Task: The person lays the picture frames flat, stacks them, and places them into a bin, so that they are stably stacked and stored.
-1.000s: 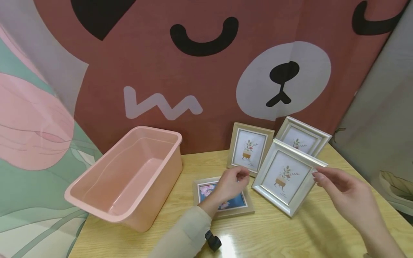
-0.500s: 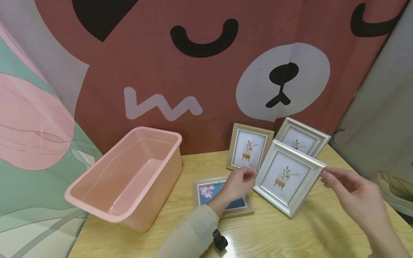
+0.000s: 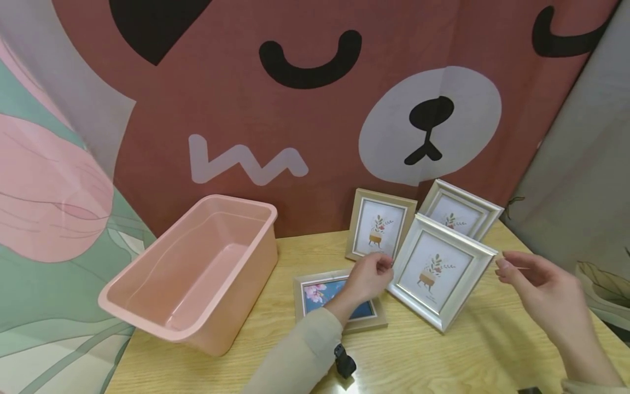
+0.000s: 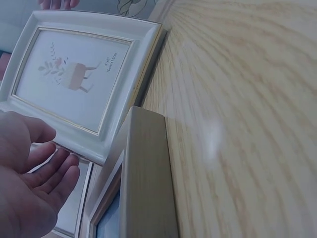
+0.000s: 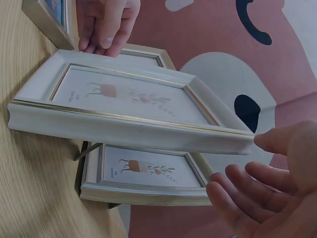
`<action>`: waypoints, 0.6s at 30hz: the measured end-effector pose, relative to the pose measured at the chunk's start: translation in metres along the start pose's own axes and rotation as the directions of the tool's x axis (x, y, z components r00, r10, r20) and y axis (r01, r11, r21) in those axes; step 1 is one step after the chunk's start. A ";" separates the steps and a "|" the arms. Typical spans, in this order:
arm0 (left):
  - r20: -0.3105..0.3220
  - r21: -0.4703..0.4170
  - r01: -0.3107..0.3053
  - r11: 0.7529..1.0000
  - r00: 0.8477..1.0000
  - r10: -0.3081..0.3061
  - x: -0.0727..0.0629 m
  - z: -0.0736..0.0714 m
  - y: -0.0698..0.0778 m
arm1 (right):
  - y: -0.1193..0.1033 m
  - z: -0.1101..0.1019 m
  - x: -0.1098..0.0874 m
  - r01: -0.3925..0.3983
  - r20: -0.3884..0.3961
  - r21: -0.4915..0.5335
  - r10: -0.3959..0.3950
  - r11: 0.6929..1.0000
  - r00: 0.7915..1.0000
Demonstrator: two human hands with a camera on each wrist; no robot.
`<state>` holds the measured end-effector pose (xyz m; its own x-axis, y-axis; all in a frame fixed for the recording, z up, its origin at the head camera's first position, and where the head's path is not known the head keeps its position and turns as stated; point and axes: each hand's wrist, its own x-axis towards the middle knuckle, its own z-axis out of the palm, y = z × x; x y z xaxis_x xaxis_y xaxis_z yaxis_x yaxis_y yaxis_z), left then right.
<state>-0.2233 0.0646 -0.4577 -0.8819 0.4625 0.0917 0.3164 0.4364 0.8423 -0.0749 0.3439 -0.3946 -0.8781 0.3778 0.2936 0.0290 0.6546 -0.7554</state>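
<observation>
A silver-edged photo frame (image 3: 438,273) with a potted-plant print stands tilted back on the table. My left hand (image 3: 367,278) is at its left edge, fingers loosely bent, above a flat frame (image 3: 315,293) with a pink-flower picture, which my forearm partly covers. In the left wrist view, the fingers (image 4: 54,173) lie beside the standing frame's edge, not wrapped round it. Off the frame's upper right corner is my right hand (image 3: 546,293). The right wrist view shows its thumb near that corner and the other fingers (image 5: 247,193) spread apart, holding nothing.
Behind stand a tan frame (image 3: 359,224) and another silver frame (image 3: 492,213), partly hidden by the front one. A pink plastic bin (image 3: 251,262) occupies the left of the wooden table (image 3: 295,246). A bear-print cloth (image 3: 315,126) hangs behind.
My right hand has drawn away to the right from the front silver frame's corner. My left hand has shifted right, toward that frame's left edge. The frames and the bin stay put.
</observation>
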 end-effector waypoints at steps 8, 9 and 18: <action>-0.004 0.003 -0.032 0.999 0.999 0.032 0.011 0.006 -0.004 | 0.003 0.004 0.010 -0.047 0.044 0.023 0.046 0.999 0.998; -0.003 0.006 -0.033 0.999 0.999 0.033 0.011 0.007 -0.004 | 0.003 0.005 0.011 -0.047 0.048 0.021 0.046 0.999 0.998; -0.028 0.009 -0.018 1.000 0.999 0.018 0.011 0.008 -0.005 | 0.004 0.012 0.015 -0.002 0.033 0.058 0.000 0.998 0.999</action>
<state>-0.2315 0.0741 -0.4652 -0.8856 0.4481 0.1218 0.3350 0.4350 0.8358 -0.0942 0.3440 -0.4002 -0.8934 0.3558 0.2744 0.0028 0.6151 -0.7884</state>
